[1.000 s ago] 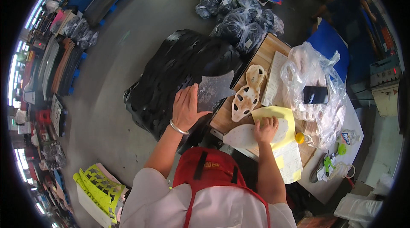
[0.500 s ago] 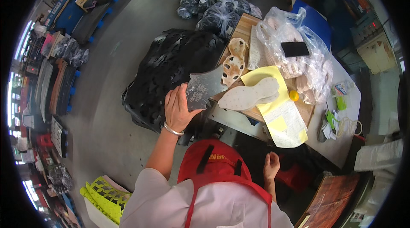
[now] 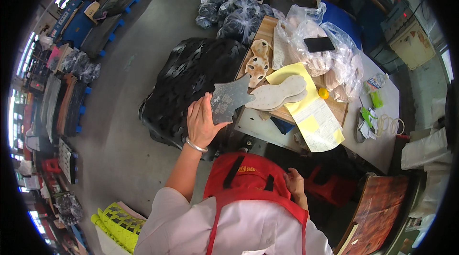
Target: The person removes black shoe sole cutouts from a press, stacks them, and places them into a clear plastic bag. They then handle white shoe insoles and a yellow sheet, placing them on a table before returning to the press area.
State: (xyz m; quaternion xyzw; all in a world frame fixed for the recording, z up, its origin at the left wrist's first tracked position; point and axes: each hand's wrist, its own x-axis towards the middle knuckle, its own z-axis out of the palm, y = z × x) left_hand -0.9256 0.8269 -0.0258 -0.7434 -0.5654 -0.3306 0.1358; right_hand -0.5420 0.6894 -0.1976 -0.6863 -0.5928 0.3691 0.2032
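Note:
My left hand grips a grey flat sheet offcut with curved, cut-out edges, fingers on top and thumb at its near edge. The offcut hovers by the table's left corner, its right tip close to a pair of white dotted sole-shaped pieces. Beside my red apron, my right hand hangs low with loosely bent fingers apart and nothing visible in it. On the wooden board lie brown-and-white sole-shaped pieces with holes. A yellow paper sheet with a form lies partly under the white soles.
A large black pile of cut-out sheets stands left of the table. Tied plastic bags sit beyond it. On the table are a clear bag of pale pieces, a black phone, a yellow round object and green-handled scissors.
My right hand has risen and moved left toward the apron. My left hand still holds the offcut, which has tilted slightly. The whole view has shifted a little.

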